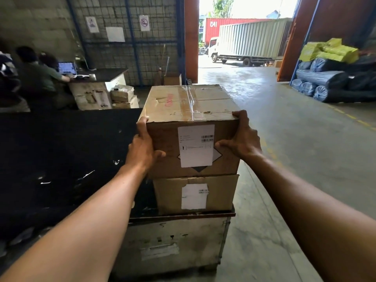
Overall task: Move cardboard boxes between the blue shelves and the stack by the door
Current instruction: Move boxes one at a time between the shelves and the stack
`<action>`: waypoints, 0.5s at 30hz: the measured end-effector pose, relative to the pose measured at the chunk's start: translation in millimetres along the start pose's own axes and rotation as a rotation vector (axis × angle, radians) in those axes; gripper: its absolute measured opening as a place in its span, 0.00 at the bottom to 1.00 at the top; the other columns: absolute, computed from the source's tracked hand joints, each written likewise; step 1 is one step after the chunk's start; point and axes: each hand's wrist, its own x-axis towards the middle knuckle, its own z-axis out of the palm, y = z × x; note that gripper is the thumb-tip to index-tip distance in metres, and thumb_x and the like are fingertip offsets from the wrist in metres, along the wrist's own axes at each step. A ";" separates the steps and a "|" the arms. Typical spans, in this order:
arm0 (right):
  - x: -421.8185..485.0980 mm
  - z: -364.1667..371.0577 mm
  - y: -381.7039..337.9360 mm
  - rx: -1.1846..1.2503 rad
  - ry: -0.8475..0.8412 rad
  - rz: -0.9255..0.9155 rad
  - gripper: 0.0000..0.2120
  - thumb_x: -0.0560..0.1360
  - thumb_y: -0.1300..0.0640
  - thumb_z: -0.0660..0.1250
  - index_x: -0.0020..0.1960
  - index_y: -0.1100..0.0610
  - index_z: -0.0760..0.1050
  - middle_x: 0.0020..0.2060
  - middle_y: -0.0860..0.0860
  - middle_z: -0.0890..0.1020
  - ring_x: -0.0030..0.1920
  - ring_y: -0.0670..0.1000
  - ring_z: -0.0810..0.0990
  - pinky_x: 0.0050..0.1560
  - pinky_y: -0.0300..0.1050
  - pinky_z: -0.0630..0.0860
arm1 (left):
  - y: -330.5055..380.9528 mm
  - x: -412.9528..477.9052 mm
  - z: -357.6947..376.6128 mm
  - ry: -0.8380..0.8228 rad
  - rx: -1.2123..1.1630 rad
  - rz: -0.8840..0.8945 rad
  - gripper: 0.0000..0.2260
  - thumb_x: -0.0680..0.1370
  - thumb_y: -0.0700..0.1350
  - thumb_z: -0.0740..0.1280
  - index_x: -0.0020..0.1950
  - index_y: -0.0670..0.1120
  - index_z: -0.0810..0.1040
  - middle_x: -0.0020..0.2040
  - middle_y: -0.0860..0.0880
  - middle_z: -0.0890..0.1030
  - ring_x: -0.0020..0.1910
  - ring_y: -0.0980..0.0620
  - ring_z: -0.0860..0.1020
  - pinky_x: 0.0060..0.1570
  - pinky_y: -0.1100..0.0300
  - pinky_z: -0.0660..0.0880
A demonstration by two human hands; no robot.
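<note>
Top cardboard box [191, 127] at frame centre, resting on lower box [195, 195]. Left hand [143, 147] grips its left edge, right hand [242, 139] grips right edge, fingers curled over corners.

Left of the stack: a tall black counter [61, 155] stands just beside it; the left hand [143, 146], gripping the top box [189, 110], fills the thin gap.
Right of the stack: bare floor [301, 151], with wide room around the right hand [243, 137] gripping that box.
Over the top box: open air.
Under it: the lower box [195, 197] and a grey crate [173, 241] block the way down.
Far right: black rolls [325, 80] and yellow bags [333, 50], well apart.
Ahead: an open doorway [234, 68], a truck [250, 40] outside.
</note>
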 end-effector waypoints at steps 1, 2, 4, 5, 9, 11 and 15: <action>-0.4 0.1 -0.4 -0.006 -0.004 -0.001 0.44 0.60 0.49 0.83 0.66 0.44 0.59 0.59 0.54 0.75 0.50 0.54 0.74 0.45 0.45 0.69 | -0.5 0.0 -0.8 -0.001 0.012 0.006 0.45 0.71 0.45 0.76 0.72 0.57 0.43 0.66 0.40 0.72 0.61 0.38 0.75 0.57 0.42 0.72; -1.0 0.0 -0.6 -0.017 -0.008 0.004 0.44 0.60 0.49 0.83 0.66 0.43 0.58 0.60 0.55 0.74 0.52 0.57 0.75 0.45 0.45 0.69 | -0.7 -0.4 -1.3 0.003 0.023 0.016 0.44 0.71 0.46 0.76 0.72 0.56 0.44 0.65 0.41 0.72 0.59 0.38 0.76 0.55 0.43 0.73; -3.2 -0.2 -1.4 -0.039 -0.029 0.026 0.44 0.62 0.48 0.81 0.68 0.42 0.57 0.61 0.58 0.72 0.56 0.61 0.76 0.47 0.47 0.71 | 1.7 -1.2 -2.7 0.006 0.050 0.032 0.42 0.72 0.48 0.75 0.71 0.55 0.46 0.65 0.40 0.71 0.59 0.37 0.76 0.53 0.44 0.74; -4.3 -1.1 -2.0 -0.043 -0.046 0.037 0.44 0.64 0.46 0.80 0.69 0.42 0.56 0.62 0.59 0.71 0.57 0.63 0.76 0.49 0.49 0.72 | 4.2 -0.9 -4.3 0.003 0.072 0.030 0.40 0.72 0.50 0.75 0.71 0.54 0.48 0.66 0.39 0.70 0.59 0.37 0.75 0.53 0.43 0.74; -5.3 -11.8 -16.2 -0.114 -0.041 0.075 0.35 0.67 0.30 0.69 0.68 0.38 0.58 0.64 0.59 0.67 0.62 0.64 0.72 0.61 0.61 0.74 | 14.2 3.6 -22.0 0.027 0.186 0.044 0.31 0.74 0.66 0.65 0.68 0.53 0.57 0.67 0.38 0.66 0.60 0.38 0.74 0.50 0.43 0.75; -0.3 -18.0 -31.1 -0.204 0.109 0.020 0.31 0.70 0.27 0.62 0.68 0.39 0.63 0.67 0.59 0.67 0.66 0.63 0.69 0.64 0.63 0.70 | 16.8 6.8 -36.0 0.106 0.201 0.091 0.27 0.76 0.66 0.61 0.68 0.52 0.61 0.67 0.40 0.67 0.61 0.40 0.72 0.52 0.44 0.73; 18.7 -21.7 -79.2 -0.170 0.206 -0.099 0.26 0.76 0.33 0.61 0.68 0.46 0.69 0.69 0.57 0.70 0.67 0.61 0.69 0.65 0.61 0.69 | 17.1 23.8 -70.5 0.255 0.228 0.127 0.23 0.80 0.57 0.59 0.69 0.44 0.67 0.66 0.39 0.70 0.62 0.40 0.72 0.54 0.46 0.71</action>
